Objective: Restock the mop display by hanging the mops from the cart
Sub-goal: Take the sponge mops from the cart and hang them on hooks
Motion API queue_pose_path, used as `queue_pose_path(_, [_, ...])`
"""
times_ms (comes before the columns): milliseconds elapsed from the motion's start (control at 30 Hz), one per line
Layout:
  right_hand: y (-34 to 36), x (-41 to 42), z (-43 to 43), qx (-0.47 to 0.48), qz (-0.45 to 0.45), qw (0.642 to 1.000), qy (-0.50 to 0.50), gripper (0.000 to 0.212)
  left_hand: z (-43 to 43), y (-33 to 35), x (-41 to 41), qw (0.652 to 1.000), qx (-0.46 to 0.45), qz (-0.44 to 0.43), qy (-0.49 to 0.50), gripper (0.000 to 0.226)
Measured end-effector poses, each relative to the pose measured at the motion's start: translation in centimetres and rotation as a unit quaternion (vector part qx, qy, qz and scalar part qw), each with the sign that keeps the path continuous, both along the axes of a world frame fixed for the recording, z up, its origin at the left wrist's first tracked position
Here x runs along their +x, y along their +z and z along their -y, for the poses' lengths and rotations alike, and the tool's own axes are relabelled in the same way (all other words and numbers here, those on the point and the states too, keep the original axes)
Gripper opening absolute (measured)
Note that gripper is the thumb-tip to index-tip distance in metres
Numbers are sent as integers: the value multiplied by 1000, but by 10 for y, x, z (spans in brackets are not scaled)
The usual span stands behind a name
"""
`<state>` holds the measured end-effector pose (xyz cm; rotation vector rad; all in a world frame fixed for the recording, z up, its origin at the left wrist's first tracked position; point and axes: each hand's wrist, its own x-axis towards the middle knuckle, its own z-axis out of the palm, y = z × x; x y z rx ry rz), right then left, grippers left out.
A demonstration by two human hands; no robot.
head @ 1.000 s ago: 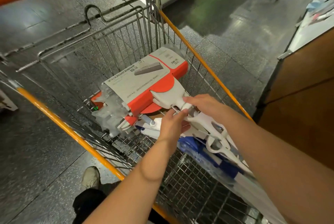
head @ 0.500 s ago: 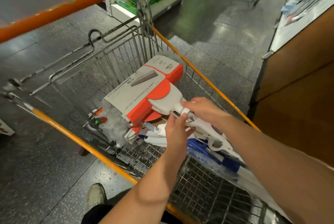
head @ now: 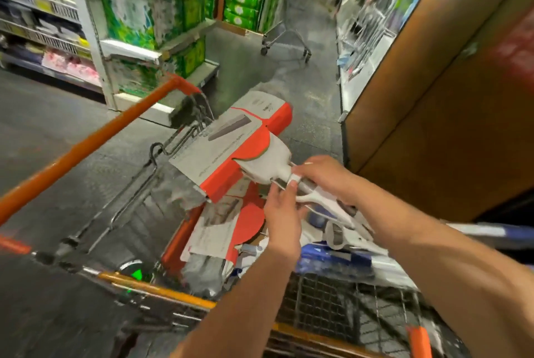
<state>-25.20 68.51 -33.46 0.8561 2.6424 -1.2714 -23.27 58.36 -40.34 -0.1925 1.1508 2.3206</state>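
A flat mop (head: 231,144) with a grey and red cardboard sleeve over its head is lifted above the wire cart (head: 150,288). My right hand (head: 323,175) grips the white neck just behind the mop head. My left hand (head: 281,213) pinches the same neck from below. A second mop in the same packaging (head: 225,227) lies in the cart beneath it, beside blue and white mop parts (head: 332,259).
The cart's orange push bar (head: 95,141) crosses the left side. A brown display end panel (head: 433,115) stands close on the right, with hanging goods (head: 364,25) beyond it. Shelves of green packs (head: 138,22) sit ahead left. An empty trolley (head: 286,37) stands down the aisle.
Both hands have raised the mop up out of the cart. My view has tilted upward, showing the aisle and shelves.
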Motion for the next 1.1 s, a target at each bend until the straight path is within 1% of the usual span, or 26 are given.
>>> queue_pose_path(133, [28,22,25,-41,-90,991,-89,23,23,32,-3,998,26,-42,-32,28])
queue_pose_path(233, [43,47,40,-69,-163,972,-157,24,33,53,1,996,9,-55,-71,28])
queue_pose_path(300, [53,67,49,-71,-203,955,-205,22,35,67,9,993,-1,-69,-94,27])
queue_pose_path(400, [70,98,59,-100,-282,915,-271,18,31,87,29,987,6,-102,-126,28])
queue_pose_path(500, [91,132,60,-59,-331,877,-344,15,21,108,61,971,43,-137,-189,35])
queue_pose_path(567, [106,156,58,-32,-368,842,-394,16,15,120,91,958,59,-152,-237,21])
queue_pose_path(633, [122,184,57,-2,-406,801,-440,17,14,129,127,947,57,-154,-276,15])
queue_pose_path(733, [144,235,62,34,-434,758,-486,15,17,136,183,918,46,-176,-353,32])
queue_pose_path(800, [158,275,70,65,-436,740,-509,13,22,145,221,893,60,-212,-394,32])
queue_pose_path(867, [168,317,79,89,-446,718,-527,18,29,156,262,875,75,-244,-412,27])
queue_pose_path(933, [179,357,94,114,-453,699,-542,20,38,168,302,868,78,-263,-414,29])
queue_pose_path(1000, [192,397,109,128,-466,679,-553,15,47,178,340,864,87,-283,-407,29])
queue_pose_path(1067, [202,444,127,150,-475,660,-562,6,61,190,383,854,107,-309,-404,27])
queue_pose_path(1100, [204,461,135,165,-474,664,-555,4,65,194,396,852,114,-318,-401,26])
